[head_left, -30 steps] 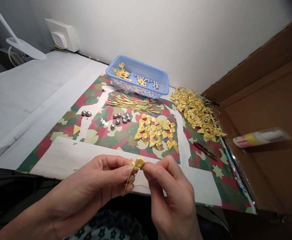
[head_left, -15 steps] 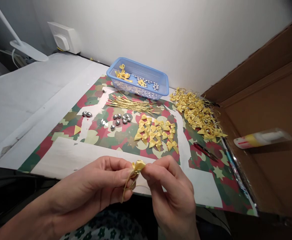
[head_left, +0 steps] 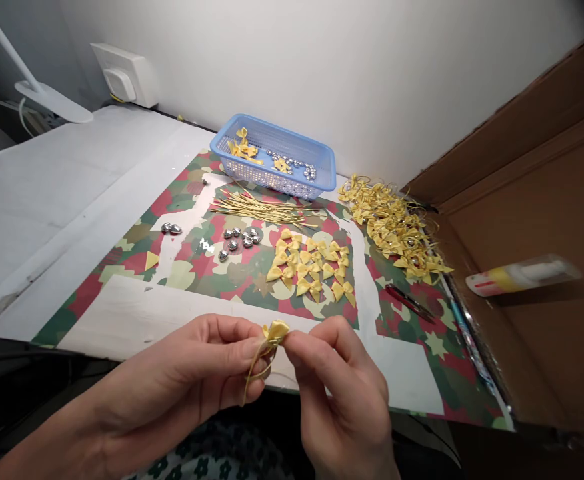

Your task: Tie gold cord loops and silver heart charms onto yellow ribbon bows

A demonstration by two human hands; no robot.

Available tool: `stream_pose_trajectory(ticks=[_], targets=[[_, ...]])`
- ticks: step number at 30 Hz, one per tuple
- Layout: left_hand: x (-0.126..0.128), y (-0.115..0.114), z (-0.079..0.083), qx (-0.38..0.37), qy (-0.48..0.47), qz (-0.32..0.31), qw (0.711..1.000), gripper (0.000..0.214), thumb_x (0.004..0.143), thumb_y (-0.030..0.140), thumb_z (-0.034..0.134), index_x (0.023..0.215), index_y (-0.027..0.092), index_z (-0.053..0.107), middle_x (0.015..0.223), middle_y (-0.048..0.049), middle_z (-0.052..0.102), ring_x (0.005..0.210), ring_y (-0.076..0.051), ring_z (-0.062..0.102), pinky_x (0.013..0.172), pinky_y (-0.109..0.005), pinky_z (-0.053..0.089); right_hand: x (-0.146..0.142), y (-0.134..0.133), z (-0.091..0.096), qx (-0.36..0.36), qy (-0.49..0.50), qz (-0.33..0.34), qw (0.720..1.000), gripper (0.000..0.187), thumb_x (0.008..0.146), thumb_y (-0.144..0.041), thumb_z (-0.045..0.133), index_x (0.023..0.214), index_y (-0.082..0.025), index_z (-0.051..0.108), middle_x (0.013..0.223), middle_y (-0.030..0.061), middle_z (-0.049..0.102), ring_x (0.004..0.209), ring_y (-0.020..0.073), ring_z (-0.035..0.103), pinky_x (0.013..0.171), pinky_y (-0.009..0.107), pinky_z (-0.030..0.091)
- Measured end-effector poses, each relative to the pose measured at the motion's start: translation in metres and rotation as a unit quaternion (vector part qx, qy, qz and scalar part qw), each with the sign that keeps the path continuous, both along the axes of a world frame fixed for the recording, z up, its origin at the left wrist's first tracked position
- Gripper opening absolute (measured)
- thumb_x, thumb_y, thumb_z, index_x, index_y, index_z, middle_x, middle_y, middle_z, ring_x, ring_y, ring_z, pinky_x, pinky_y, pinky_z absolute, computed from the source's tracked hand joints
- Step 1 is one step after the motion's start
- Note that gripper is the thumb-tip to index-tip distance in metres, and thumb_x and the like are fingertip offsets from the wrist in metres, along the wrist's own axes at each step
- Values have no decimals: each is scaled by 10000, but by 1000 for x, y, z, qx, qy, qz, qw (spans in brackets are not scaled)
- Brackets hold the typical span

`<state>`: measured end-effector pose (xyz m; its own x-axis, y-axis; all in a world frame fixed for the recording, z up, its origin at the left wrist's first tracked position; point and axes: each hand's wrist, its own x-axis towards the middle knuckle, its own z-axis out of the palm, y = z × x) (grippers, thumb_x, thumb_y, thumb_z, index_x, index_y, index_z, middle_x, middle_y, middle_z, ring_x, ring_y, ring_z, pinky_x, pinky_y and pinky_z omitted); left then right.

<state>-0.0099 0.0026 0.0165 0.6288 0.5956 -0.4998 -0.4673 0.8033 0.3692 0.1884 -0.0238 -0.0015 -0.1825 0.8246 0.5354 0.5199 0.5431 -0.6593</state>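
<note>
yellow bow [head_left: 276, 330] pinched between left hand [head_left: 192, 380] and right hand [head_left: 339, 393].

**Bow half hidden, edges cropped**

Fingertips of the left hand [head_left: 192, 377] and right hand [head_left: 339, 393] cover most of a yellow bow [head_left: 275, 330]; its gold cord [head_left: 252, 370] disappears behind the left fingers. Both forearms run off the bottom edge. A white lamp [head_left: 55, 107] is cropped top left. The bottle [head_left: 522, 275] is blurred, label unreadable

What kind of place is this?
Probably a craft worktable for small handmade decorations: yellow ribbon bows laid out on patterned paper, gold wire ties and a blue basket of parts. The left hand and right hand pinch one bow.
</note>
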Motion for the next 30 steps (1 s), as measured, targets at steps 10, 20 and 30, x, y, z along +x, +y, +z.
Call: stream_pose_trajectory(ticks=[10,20,30], targets=[[2,-1,-2,5,5,6,1000,171,866,208,930,800,85,831,769,-32,683,692,-85,580,692,-154,568,0,-3,3,-22,-7,-2,1000,324,959,48,572,1102,-218,691,826,-7,503,705,122,550,622,255,474],[0,-2,-3,-16,5,5,1000,161,826,189,967,812,88,843,753,-39,729,663,-74,648,687,-135,594,6,4,6,6,-37,-7,999,319,950,36,559,1071,-225,696,806,-10,515,682,121,538,612,253,463],[4,0,-6,-45,11,20,999,148,831,170,966,843,98,837,759,-52,754,660,-84,698,675,-151,631,7,3,2,-17,-23,-11,1000,294,973,20,577,1052,-239,692,812,-13,510,700,127,522,632,264,443]])
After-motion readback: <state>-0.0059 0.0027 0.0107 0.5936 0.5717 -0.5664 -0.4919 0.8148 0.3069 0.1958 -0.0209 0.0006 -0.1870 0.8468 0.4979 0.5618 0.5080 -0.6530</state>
